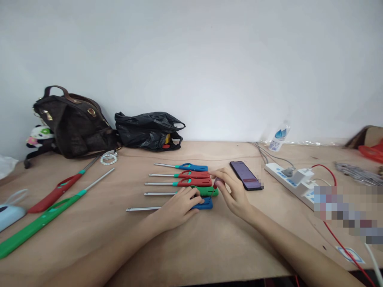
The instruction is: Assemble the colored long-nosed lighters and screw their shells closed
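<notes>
Several long-nosed gas lighters lie side by side, metal barrels pointing left. My left hand [181,205] is closed over the nearest blue lighter [206,203], pressing it to the table and hiding its middle. In the fingertips of my right hand [235,191] is a small screwdriver [215,185] with a red handle; its thin shaft points down at the blue lighter's handle end. Whether the tip sits in a screw I cannot tell. Just beyond are a green lighter [209,191], two red lighters [194,182] and another blue lighter [197,168].
At left lie a larger red lighter [56,193] and a larger green lighter [44,217]. Behind stand a dark backpack [77,123] and a black plastic bag [143,129]. To the right are a phone [247,175] and a power strip [281,175] with cables.
</notes>
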Motion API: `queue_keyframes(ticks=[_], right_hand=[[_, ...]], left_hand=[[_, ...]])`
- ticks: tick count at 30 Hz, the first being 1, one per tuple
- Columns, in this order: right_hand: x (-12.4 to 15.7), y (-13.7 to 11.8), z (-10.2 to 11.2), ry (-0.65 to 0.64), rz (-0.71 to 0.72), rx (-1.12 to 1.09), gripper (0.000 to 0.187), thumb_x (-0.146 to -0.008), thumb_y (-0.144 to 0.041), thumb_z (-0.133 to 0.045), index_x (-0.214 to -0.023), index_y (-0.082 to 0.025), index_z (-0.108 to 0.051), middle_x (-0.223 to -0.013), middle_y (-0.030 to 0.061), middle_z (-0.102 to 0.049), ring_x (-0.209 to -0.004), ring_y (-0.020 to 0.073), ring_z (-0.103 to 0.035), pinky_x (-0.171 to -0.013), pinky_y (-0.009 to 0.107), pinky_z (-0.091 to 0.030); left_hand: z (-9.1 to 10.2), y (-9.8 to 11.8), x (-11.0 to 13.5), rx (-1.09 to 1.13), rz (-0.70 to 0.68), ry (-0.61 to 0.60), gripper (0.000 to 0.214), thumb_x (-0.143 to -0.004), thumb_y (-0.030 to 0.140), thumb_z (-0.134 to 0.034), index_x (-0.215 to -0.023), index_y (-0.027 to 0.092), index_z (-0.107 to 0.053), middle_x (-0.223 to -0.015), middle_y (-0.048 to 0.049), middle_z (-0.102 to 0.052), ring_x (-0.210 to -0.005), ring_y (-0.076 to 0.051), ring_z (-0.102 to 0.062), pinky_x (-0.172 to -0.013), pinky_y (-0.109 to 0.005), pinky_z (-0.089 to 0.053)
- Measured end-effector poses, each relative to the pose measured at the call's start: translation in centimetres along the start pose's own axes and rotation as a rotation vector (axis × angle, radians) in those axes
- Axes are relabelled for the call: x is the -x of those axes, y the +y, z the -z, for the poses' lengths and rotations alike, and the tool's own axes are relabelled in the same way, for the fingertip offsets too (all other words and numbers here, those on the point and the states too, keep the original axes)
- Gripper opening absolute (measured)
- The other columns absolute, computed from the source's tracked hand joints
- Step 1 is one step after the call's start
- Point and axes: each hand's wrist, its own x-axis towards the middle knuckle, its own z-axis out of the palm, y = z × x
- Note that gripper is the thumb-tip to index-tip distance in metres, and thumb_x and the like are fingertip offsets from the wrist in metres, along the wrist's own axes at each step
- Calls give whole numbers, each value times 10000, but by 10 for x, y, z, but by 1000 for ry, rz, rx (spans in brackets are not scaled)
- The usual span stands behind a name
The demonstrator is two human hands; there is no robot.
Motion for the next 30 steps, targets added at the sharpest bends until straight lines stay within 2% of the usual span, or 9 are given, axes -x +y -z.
queue_keyframes(ticks=[2,4,8,10,14,20,22,26,30], right_hand=[[-1,-2,0,-28,17,-21,342,-987,-200,-363,-1259,-249,-564,-1030,95,-612,-910,206,-594,-796,363,-487],[0,-1,0,-30,29,-24,354,-981,-179,-378,-1279,-259,-551,-957,78,-615,-839,191,-592,-746,342,-491],[2,4,-2,35,33,28,233,-945,-196,-499,-1130,-254,-628,-845,53,-594,-702,171,-564,-597,290,-472],[2,6,-2,58,39,46,229,-948,-199,-493,-1126,-248,-628,-864,62,-599,-741,182,-584,-633,304,-489],[1,6,0,9,57,37,370,-970,-156,-398,-1294,-255,-545,-1017,97,-632,-913,212,-614,-782,359,-505],[1,7,-1,35,43,80,297,-937,-199,-523,-1212,-267,-613,-869,59,-621,-730,182,-588,-653,315,-510],[1,7,-1,43,43,103,275,-936,-221,-531,-1188,-268,-629,-910,69,-623,-739,183,-592,-654,315,-518],[-1,6,2,-36,72,81,419,-968,-186,-418,-1370,-270,-501,-1127,111,-617,-892,200,-616,-759,349,-530],[-2,6,2,-38,84,75,403,-965,-172,-426,-1340,-282,-524,-1041,92,-637,-882,198,-618,-758,348,-531]], left_hand=[[0,0,0,8,-1,8,153,-940,221,-514,-1079,196,-572,-1092,-78,-545,-967,-231,-507,-838,-342,-420],[0,0,1,14,4,8,154,-934,216,-521,-1078,194,-573,-1088,-78,-547,-968,-232,-508,-835,-342,-420],[1,0,1,20,-7,21,156,-945,223,-497,-1079,203,-574,-1081,-75,-550,-963,-230,-510,-836,-341,-418],[0,-1,1,21,-11,32,161,-953,234,-479,-1080,207,-574,-1084,-75,-551,-963,-228,-513,-837,-338,-419],[-1,-1,2,31,-14,47,161,-950,243,-488,-1078,206,-579,-1079,-78,-557,-963,-231,-514,-831,-335,-422],[2,-2,3,56,0,43,186,-931,220,-521,-1098,219,-601,-1089,-72,-567,-976,-231,-523,-852,-344,-429],[3,-2,3,62,-3,53,192,-938,215,-503,-1098,220,-608,-1083,-70,-572,-972,-225,-528,-855,-342,-434],[2,-2,2,53,-21,59,194,-940,201,-490,-1089,213,-614,-1074,-72,-577,-959,-218,-535,-847,-340,-440],[0,-3,1,39,-27,57,199,-936,183,-490,-1094,208,-607,-1079,-75,-575,-964,-222,-536,-847,-348,-439]])
